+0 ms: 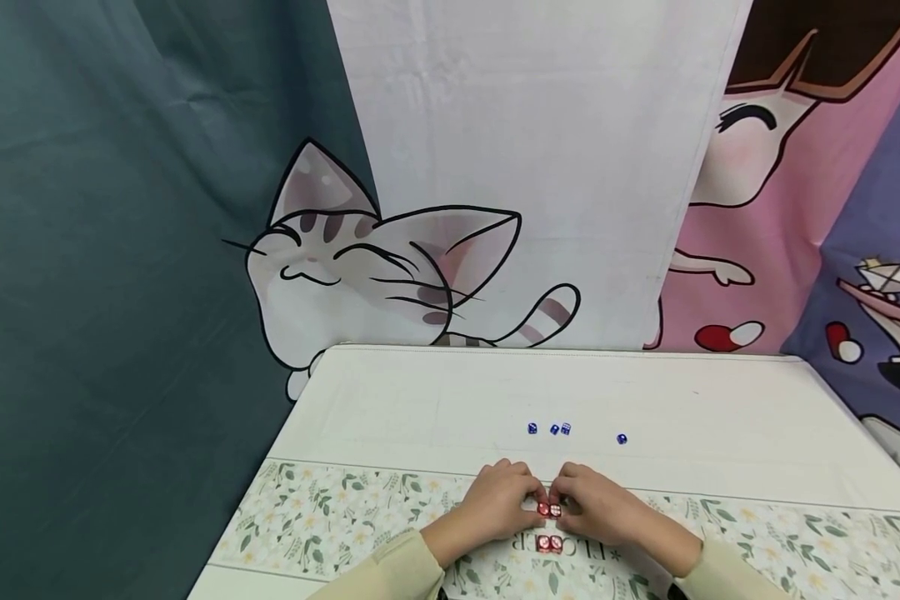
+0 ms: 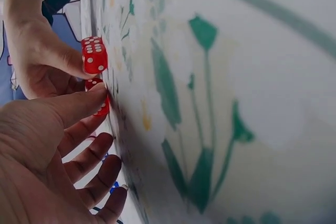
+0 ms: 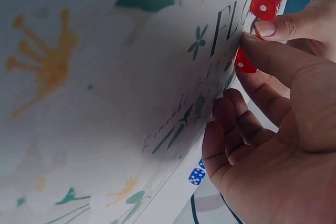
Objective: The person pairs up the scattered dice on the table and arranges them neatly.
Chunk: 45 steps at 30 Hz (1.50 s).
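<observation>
The left hand [image 1: 495, 504] and the right hand [image 1: 600, 507] meet over the table, with their fingertips close together. Each grip is narrow, a small pinch. The left hand holds the left red die [image 1: 543, 509] between its thumb and finger. The right hand pinches the right red die [image 1: 556, 511] in the same way. These two dice sit side by side, right between the hands. The fingers hide parts of them, so I cannot tell if they touch.

Just below the grip, nearer to the person, two more red dice lie next to each other: the near left red die [image 1: 543, 544] and the near right red die [image 1: 557, 545]. They have white dots.

Past the grip, farther from the person, are four small blue dice. The first blue die [image 1: 532, 428] is a bit to the left. The second blue die [image 1: 554, 430] and the third blue die [image 1: 566, 428] are close together, about straight ahead. The fourth blue die [image 1: 622, 438] is off to the right, by itself.

Under the hands is a flowery strip [image 1: 345, 517] with big dark letters [image 1: 596, 550]. White table top [image 1: 420, 400] shows beyond it. Behind that, a cloth has a smiling cat [image 1: 315, 267] on it.
</observation>
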Each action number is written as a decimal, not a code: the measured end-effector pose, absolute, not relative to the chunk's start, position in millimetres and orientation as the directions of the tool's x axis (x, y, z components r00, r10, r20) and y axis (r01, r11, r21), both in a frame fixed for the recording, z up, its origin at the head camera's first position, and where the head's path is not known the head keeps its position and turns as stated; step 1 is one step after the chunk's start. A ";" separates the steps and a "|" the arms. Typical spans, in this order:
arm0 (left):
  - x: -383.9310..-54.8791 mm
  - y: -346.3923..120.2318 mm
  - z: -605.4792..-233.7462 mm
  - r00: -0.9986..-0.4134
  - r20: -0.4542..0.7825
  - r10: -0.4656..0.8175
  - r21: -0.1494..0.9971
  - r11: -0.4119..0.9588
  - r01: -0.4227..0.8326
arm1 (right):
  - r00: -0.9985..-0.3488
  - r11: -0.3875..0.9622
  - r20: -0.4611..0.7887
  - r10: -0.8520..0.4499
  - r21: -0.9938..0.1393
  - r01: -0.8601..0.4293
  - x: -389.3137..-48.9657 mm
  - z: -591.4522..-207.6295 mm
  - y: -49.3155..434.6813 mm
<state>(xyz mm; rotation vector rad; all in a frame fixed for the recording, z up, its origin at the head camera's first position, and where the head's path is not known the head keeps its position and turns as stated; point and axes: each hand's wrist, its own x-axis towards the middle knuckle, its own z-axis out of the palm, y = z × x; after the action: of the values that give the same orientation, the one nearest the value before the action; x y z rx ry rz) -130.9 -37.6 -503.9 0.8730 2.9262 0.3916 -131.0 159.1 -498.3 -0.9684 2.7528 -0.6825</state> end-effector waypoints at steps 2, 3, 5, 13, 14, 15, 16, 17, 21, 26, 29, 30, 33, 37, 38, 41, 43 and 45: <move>-131.7 -37.8 -504.1 -0.837 0.007 0.546 0.258 0.808 0.530 | -0.778 0.684 0.016 -0.628 -0.466 -0.561 -131.1 -499.2 159.3; -132.1 -37.7 -504.3 -0.837 0.007 0.547 0.256 0.808 0.531 | -0.778 0.683 0.016 -0.628 -0.468 -0.561 -131.0 -499.4 159.3; -132.4 -37.9 -504.1 -0.834 0.003 0.552 0.256 0.806 0.534 | -0.778 0.682 0.012 -0.628 -0.473 -0.557 -130.8 -500.1 159.4; -142.8 -44.5 -487.9 -0.789 -0.102 0.606 0.296 0.775 0.558 | -0.782 0.680 0.012 -0.623 -0.485 -0.550 -129.9 -500.1 159.6; -146.1 -45.7 -486.0 -0.789 -0.112 0.604 0.313 0.775 0.549 | -0.781 0.678 0.012 -0.624 -0.488 -0.549 -130.0 -500.3 159.7; -149.8 -47.0 -484.5 -0.793 -0.118 0.597 0.331 0.777 0.536 | -0.781 0.677 0.013 -0.625 -0.489 -0.550 -130.1 -500.4 159.7; -154.1 -48.1 -483.3 -0.801 -0.119 0.587 0.349 0.780 0.520 | -0.780 0.675 0.014 -0.625 -0.492 -0.550 -130.3 -500.5 159.9; -158.8 -49.2 -482.6 -0.811 -0.113 0.574 0.362 0.784 0.504 | -0.780 0.674 0.015 -0.625 -0.493 -0.550 -130.5 -500.6 160.0; -180.2 -52.3 -483.5 -0.867 -0.045 0.496 0.407 0.802 0.438 | -0.780 0.671 0.016 -0.625 -0.500 -0.548 -131.0 -500.9 160.5; -203.1 -51.1 -490.8 -0.917 0.033 0.397 0.445 0.816 0.369 | -0.781 0.667 -0.004 -0.624 -0.524 -0.530 -132.0 -501.2 160.8; -211.9 -48.2 -497.9 -0.930 0.052 0.364 0.442 0.827 0.348 | -0.777 0.659 -0.020 -0.629 -0.545 -0.518 -132.9 -501.0 160.4; -213.9 -47.1 -499.8 -0.932 0.055 0.358 0.440 0.829 0.345 | -0.776 0.658 -0.025 -0.630 -0.549 -0.515 -133.2 -500.9 160.2; -219.3 -42.7 -505.4 -0.934 0.064 0.352 0.421 0.839 0.345 | -0.773 0.652 -0.032 -0.634 -0.560 -0.511 -133.2 -501.6 160.4; -225.0 -36.8 -508.1 -0.933 0.075 0.352 0.382 0.854 0.353 | -0.775 0.655 -0.033 -0.632 -0.557 -0.511 -133.6 -502.4 161.2; -226.4 -35.5 -508.4 -0.933 0.076 0.352 0.369 0.859 0.355 | -0.776 0.658 -0.035 -0.630 -0.555 -0.509 -133.8 -502.5 161.1; -229.3 -32.3 -509.2 -0.936 0.070 0.344 0.341 0.874 0.347 | -0.782 0.668 -0.051 -0.622 -0.556 -0.495 -134.7 -502.8 160.8; -231.1 -30.6 -510.1 -0.938 0.069 0.339 0.330 0.880 0.342 | -0.785 0.675 -0.060 -0.616 -0.555 -0.487 -135.1 -502.8 160.6; -232.1 -29.1 -510.6 -0.939 0.070 0.337 0.329 0.881 0.341 | -0.787 0.678 -0.068 -0.613 -0.557 -0.480 -135.2 -502.9 161.0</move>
<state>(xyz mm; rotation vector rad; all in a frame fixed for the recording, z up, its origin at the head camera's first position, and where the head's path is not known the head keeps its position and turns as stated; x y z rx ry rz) -232.1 -29.1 -510.6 0.5510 3.0567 0.5369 -135.2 161.0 -502.9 -0.8770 2.6434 -0.7732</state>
